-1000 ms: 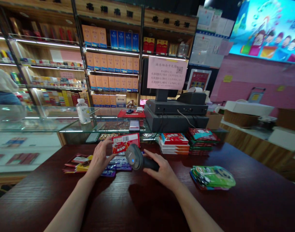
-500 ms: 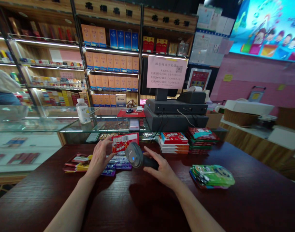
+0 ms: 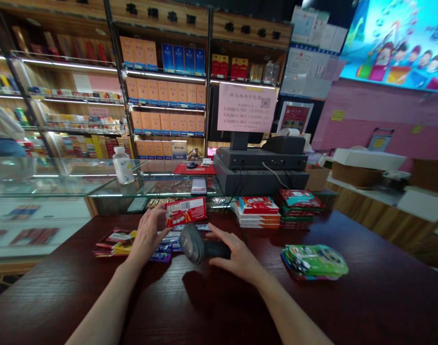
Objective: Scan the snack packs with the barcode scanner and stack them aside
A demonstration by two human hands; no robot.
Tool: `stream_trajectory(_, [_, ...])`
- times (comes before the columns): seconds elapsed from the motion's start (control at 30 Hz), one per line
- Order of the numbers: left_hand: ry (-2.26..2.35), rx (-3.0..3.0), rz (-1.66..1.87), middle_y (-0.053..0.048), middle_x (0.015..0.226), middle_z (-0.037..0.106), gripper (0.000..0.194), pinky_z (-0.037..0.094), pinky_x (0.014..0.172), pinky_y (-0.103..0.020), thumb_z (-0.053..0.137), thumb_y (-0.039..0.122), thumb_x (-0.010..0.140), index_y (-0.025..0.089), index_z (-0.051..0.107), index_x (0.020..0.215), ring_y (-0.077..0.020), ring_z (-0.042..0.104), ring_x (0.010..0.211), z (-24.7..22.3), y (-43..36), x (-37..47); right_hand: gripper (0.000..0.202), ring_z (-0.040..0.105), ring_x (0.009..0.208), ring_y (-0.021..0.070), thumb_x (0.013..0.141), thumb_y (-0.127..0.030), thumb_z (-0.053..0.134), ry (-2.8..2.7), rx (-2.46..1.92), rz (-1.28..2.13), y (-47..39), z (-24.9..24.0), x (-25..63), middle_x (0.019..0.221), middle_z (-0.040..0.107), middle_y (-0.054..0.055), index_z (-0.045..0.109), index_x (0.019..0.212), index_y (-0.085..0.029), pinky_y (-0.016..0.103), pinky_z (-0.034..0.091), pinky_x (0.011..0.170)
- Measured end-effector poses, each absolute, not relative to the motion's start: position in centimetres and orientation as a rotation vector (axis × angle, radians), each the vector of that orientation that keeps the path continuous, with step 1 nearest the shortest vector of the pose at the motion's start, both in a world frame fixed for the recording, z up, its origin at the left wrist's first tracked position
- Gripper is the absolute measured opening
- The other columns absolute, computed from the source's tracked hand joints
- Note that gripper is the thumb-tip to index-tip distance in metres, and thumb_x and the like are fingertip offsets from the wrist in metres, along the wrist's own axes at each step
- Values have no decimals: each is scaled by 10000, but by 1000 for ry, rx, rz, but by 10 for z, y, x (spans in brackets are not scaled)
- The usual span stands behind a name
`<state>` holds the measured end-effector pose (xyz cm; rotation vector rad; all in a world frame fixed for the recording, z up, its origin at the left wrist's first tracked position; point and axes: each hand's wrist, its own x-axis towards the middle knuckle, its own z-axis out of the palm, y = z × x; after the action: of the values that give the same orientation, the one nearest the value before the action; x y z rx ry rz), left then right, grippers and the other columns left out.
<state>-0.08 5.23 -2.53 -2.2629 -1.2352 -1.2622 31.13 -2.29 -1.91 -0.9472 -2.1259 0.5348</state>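
My left hand point(image 3: 148, 235) holds up a red snack packet point(image 3: 185, 212) by its left edge, with a white barcode panel facing me. In my right hand point(image 3: 236, 254) is a dark grey barcode scanner point(image 3: 197, 244), its rounded head turned to the left just below the packet. The scanner and the packet appear apart. Behind and beneath my left hand lie purple packets point(image 3: 162, 253) and a fanned pile of red and yellow packets point(image 3: 114, 243), partly hidden by the hand.
Red and white boxes point(image 3: 258, 212) and dark red packets point(image 3: 300, 206) stand stacked at the table's far side. Green packets point(image 3: 315, 262) lie to the right. Beyond stand a cash register point(image 3: 262, 172), a bottle point(image 3: 123, 165) on the glass counter, and a person point(image 3: 6, 134) at far left.
The scanner in my right hand has dropped slightly and shifted left, and its blue light no longer shows. My left hand and the red packet have barely moved.
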Motion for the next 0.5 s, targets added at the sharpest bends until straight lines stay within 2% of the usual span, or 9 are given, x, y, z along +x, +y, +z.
stream_trajectory(0.2, [-1216, -2294, -1266, -151, 1498, 494, 426, 424, 1071, -542, 674, 293, 872, 240, 450, 1231, -315, 536, 1299, -25, 53, -1, 854, 592, 1221, 245, 838, -441, 771, -2420, -950, 452, -27, -24, 294, 1386, 627, 54, 310, 1552, -356, 379, 403, 1011])
stream_trajectory(0.5, [-1225, -2286, -1272, -152, 1482, 507, 408, 424, 1078, -542, 677, 273, 865, 238, 468, 1214, -315, 524, 1324, -24, 50, 2, 846, 565, 1223, 263, 821, -513, 765, -2503, -936, 412, -27, -30, 283, 1388, 609, 82, 350, 1538, -340, 410, 382, 1033])
